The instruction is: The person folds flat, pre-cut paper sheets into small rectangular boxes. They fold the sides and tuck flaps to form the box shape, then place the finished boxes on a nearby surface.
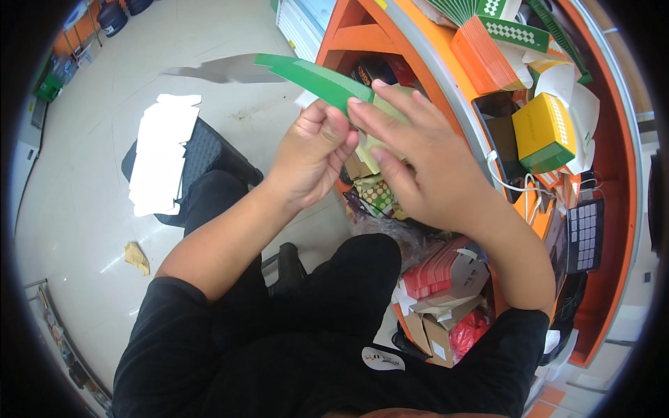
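My left hand (315,150) is closed, thumb and fingertips pinching the near edge of a thin folding carton blank (317,81). The blank is green with a pale grey far end, held up in the air and tilted toward the left. My right hand (425,157) lies along its right part, fingers stretched and the thumb apart, with the fingertips touching the green panel. A pale yellow-green panel (394,104) shows behind the right fingers; how it joins the blank is partly hidden.
White flat cartons (164,157) lie stacked on a dark stool (212,157) to the left. On the orange counter at right are a yellow-green box (547,132), orange cartons (484,56) and a keypad (585,235). Red cartons (428,275) sit below. A crumpled tan scrap (136,258) lies on the floor.
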A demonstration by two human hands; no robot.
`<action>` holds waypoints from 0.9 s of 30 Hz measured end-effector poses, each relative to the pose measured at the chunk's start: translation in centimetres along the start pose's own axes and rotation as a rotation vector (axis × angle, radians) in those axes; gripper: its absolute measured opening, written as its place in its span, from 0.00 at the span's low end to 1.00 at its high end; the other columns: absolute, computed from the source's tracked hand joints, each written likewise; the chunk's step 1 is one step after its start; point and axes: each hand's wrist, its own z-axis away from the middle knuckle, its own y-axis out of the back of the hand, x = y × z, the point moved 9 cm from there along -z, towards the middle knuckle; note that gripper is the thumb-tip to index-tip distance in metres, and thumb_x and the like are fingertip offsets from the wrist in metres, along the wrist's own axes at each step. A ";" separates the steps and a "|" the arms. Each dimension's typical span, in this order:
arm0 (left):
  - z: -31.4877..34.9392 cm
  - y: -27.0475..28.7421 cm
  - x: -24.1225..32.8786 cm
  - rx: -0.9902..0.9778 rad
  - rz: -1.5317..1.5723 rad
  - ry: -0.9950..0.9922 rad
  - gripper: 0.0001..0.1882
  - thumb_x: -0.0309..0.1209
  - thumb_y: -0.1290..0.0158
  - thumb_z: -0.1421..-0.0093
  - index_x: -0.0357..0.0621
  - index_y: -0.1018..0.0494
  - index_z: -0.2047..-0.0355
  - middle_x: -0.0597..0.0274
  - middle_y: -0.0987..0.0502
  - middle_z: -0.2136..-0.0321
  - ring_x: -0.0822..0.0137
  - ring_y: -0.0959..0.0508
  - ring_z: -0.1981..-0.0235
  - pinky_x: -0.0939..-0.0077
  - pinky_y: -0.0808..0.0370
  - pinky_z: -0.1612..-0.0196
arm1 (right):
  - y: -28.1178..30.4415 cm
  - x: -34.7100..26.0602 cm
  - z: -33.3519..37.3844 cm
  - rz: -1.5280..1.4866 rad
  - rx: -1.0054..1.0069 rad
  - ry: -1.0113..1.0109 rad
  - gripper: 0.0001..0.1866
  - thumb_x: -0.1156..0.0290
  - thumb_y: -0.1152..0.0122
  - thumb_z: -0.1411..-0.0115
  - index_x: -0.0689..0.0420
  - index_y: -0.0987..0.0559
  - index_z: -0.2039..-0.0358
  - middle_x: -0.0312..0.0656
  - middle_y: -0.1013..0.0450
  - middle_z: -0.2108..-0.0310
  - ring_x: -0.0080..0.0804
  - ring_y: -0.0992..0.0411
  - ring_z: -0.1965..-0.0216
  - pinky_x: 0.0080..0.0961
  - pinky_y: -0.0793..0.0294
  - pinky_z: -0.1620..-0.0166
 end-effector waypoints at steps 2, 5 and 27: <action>-0.6 0.1 0.9 -0.028 0.011 0.014 0.17 0.33 0.41 0.28 0.46 0.27 0.42 0.67 0.20 0.50 0.75 0.18 0.54 0.82 0.19 0.49 | -1.0 0.0 0.0 -0.091 -0.083 0.009 0.37 0.76 0.35 0.37 0.57 0.34 0.27 0.55 0.33 0.32 0.56 0.39 0.27 0.48 0.42 0.27; -1.3 0.2 2.9 -0.066 0.021 -0.006 0.16 0.35 0.46 0.25 0.41 0.28 0.42 0.64 0.19 0.50 0.74 0.19 0.57 0.84 0.19 0.53 | -0.5 0.6 -0.3 -0.111 0.042 -0.005 0.46 0.78 0.34 0.39 0.55 0.42 0.23 0.57 0.41 0.26 0.57 0.50 0.22 0.48 0.49 0.24; 0.2 -2.5 4.1 0.009 -0.397 -0.091 0.43 0.31 0.37 0.35 0.38 0.48 0.27 0.51 0.33 0.35 0.58 0.29 0.33 0.55 0.31 0.29 | 2.1 1.0 0.2 0.052 0.380 0.064 0.17 0.80 0.31 0.46 0.59 0.17 0.54 0.44 0.19 0.60 0.44 0.20 0.59 0.37 0.19 0.56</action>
